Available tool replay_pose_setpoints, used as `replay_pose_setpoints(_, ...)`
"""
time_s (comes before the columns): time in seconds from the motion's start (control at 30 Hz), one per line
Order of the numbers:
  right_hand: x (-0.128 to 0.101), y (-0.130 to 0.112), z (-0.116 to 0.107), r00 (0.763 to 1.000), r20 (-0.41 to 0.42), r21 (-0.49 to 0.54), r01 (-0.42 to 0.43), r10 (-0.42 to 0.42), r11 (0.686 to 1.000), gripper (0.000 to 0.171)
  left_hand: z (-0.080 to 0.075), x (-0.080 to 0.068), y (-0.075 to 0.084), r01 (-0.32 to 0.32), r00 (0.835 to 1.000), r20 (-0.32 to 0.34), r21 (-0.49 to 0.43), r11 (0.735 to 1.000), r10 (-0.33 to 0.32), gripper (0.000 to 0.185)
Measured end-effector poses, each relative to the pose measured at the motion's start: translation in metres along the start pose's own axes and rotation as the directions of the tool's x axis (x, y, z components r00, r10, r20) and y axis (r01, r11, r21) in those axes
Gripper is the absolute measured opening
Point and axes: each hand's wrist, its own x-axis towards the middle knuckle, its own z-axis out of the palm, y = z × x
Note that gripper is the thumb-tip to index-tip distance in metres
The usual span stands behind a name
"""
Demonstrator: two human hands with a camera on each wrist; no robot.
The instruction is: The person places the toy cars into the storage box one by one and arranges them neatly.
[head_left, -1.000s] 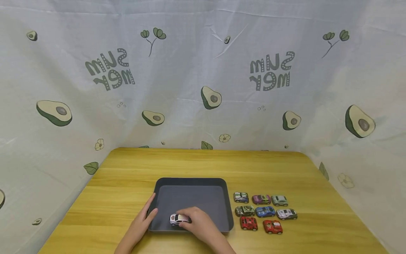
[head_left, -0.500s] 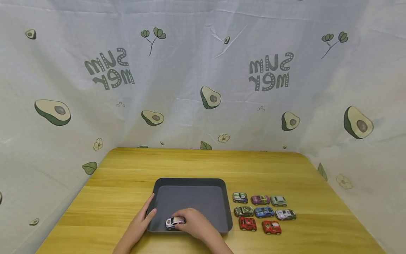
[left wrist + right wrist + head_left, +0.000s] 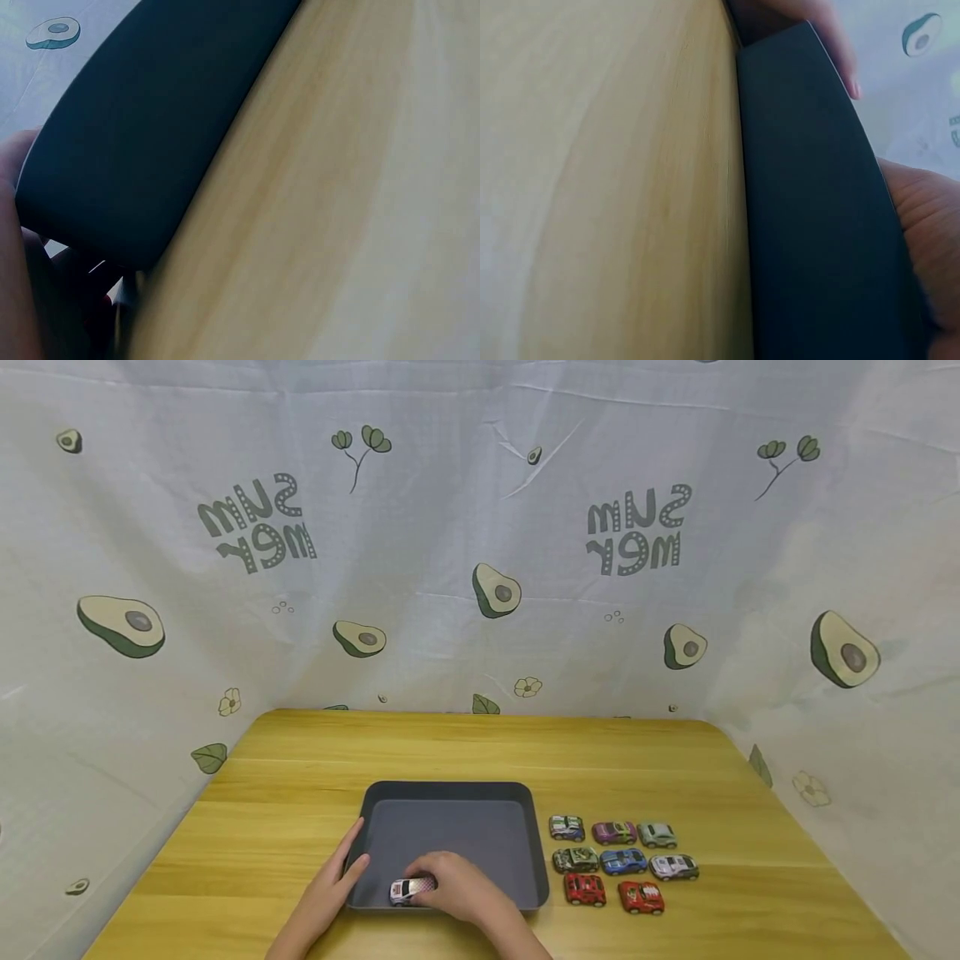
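Note:
In the head view a dark grey rectangular tray (image 3: 457,835) lies on the wooden table. My left hand (image 3: 328,883) holds its left wall near the front corner, thumb over the rim and fingers along the outside. Inside that near-left corner, my right hand (image 3: 459,888) pinches a white toy car (image 3: 402,891) with a patterned roof, low over the tray floor. The fingers partly cover the car's right end. Both wrist views mostly show the tray's outer front wall (image 3: 142,135), which hides the car there.
Right of the tray stand several toy cars in loose rows, including a blue car (image 3: 623,862), a purple car (image 3: 614,832) and a red car (image 3: 641,897). An avocado-print cloth (image 3: 420,568) hangs around the wooden table (image 3: 300,760).
My right hand has moved the white toy car slightly left and toward the near-left corner of the tray. My left hand has stayed at the tray's left side.

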Motion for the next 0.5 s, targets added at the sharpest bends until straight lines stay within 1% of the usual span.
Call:
replay_pose_setpoints(0.27,-0.01,0.006,-0.005,0.999,-0.034,0.011,-0.029,0.03,1.0,0.029,0.001,0.0,0.0,0.003,1.0,-0.017,0.004,1.0,-0.003,0.057)
replay_pose_setpoints(0.5,-0.018,0.017,-0.01,0.992,-0.127,-0.049,0.015,-0.021,0.999,0.03,0.001,0.001,0.0,-0.005,1.0,-0.015,0.001,1.0,0.005,0.06)
